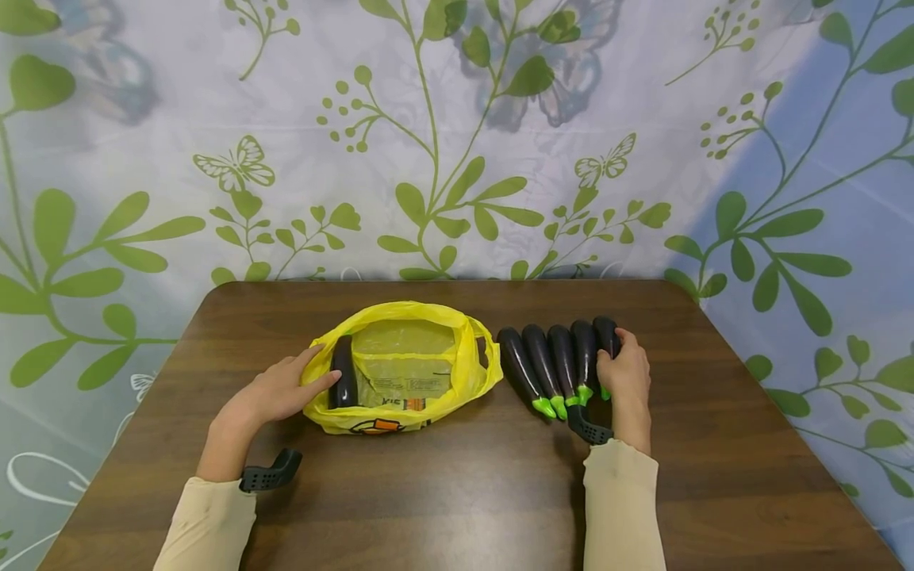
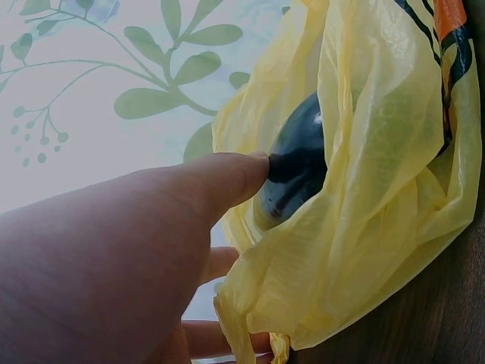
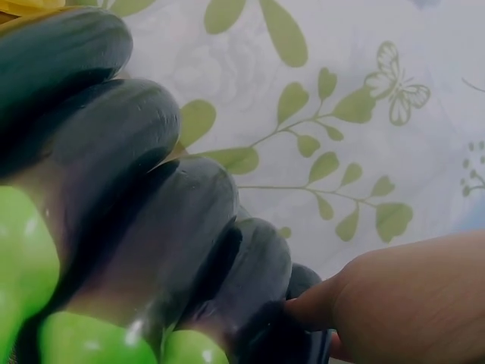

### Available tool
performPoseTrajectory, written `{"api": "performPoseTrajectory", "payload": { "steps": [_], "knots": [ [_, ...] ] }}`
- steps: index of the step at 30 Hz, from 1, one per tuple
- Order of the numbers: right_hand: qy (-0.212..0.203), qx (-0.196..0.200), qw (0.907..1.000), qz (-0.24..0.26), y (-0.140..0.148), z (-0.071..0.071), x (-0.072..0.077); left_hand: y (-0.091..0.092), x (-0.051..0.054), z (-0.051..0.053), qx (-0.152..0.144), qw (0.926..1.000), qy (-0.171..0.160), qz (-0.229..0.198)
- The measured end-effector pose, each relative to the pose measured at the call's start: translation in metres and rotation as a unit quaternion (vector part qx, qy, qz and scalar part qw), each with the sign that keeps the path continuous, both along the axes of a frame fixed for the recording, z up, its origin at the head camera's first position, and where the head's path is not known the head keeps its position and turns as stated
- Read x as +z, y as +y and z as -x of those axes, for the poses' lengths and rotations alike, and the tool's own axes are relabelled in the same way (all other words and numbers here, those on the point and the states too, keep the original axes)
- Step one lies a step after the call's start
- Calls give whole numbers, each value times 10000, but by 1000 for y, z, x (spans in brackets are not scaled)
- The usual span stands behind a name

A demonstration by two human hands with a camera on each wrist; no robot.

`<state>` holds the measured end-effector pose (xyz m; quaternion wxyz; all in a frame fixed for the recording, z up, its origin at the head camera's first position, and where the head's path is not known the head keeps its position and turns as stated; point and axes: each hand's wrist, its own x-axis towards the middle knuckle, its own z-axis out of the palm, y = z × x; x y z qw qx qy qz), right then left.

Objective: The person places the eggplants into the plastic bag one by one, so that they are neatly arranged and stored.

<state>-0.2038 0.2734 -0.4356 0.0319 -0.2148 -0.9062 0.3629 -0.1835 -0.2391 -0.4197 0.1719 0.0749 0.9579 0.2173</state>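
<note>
An open yellow plastic bag [image 1: 467,373] lies on the table with one dark eggplant [image 1: 344,373] inside at its left end. My left hand [image 1: 278,390] is at the bag's left rim, thumb touching that eggplant and the other fingers outside the plastic; the left wrist view shows the thumb tip on the eggplant [image 2: 299,163]. Right of the bag, several eggplants [image 1: 540,361] with green stems lie side by side. My right hand [image 1: 627,381] grips the rightmost eggplant [image 1: 605,335], its fingers on the far side; in the right wrist view the thumb presses that eggplant [image 3: 303,280].
The brown wooden table [image 1: 428,507] carries the bag and the eggplants. Behind it hangs a pale cloth [image 1: 300,103] printed with green leaves and butterflies. A black wrist mount sits on each forearm, the right one close to the eggplants' stems.
</note>
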Motion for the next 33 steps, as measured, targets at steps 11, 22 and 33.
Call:
{"api": "performPoseTrajectory", "payload": {
  "steps": [11,22,33],
  "knots": [
    [-24,-87,9999,63,0,-1,-1,-1,-1,0,4,10000,52,24],
    [14,-214,9997,75,0,-2,-2,0,-1,0,-15,10000,76,11],
    [63,-300,9995,61,2,-1,-2,0,-1,-1,3,10000,60,-10]
  ]
}}
